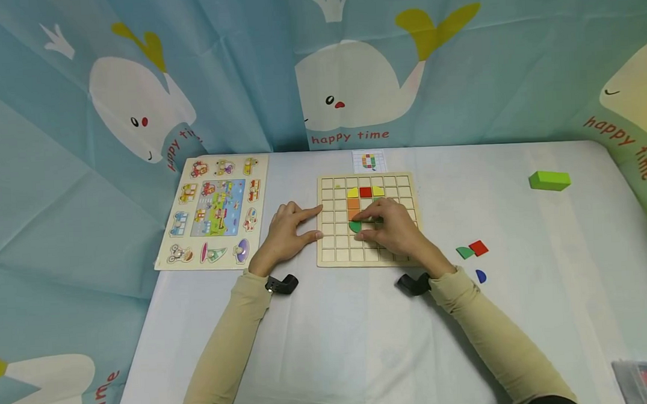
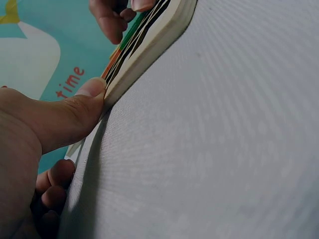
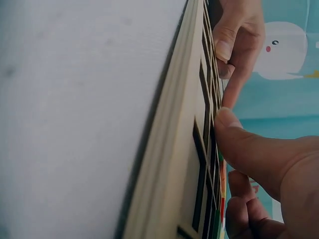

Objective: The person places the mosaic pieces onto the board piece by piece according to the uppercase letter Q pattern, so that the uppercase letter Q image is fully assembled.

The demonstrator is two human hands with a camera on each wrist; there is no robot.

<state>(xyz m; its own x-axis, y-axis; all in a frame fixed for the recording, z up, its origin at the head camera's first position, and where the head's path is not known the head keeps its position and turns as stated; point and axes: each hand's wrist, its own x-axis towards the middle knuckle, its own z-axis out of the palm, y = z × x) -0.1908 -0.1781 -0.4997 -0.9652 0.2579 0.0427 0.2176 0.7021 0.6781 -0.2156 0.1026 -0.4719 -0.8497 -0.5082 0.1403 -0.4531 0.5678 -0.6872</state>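
Note:
A square wooden grid board point(image 1: 334, 257) lies on the table, with coloured pieces in some cells. My left hand point(image 1: 287, 232) touches the board's left edge with the tips of thumb and forefinger; its thumb point(image 2: 82, 107) presses the rim in the left wrist view. Over the board, my right hand point(image 1: 392, 226) has thumb and forefinger spread beside a green rounded piece point(image 1: 354, 227) set in a cell. Its thumb point(image 3: 244, 144) rests on the grid in the right wrist view. Orange squares point(image 1: 353, 204), a red square point(image 1: 365, 192) and yellow rounded pieces point(image 1: 352, 193) sit above. The right hand hides part of the grid.
A pattern card point(image 1: 369, 161) lies behind the board. A picture puzzle point(image 1: 218, 208) is at left. Loose red point(image 1: 478, 247), green point(image 1: 465, 252) and blue point(image 1: 481, 276) pieces lie at right. Farther right are a green block point(image 1: 550, 180) and a clear box point(image 1: 637, 384).

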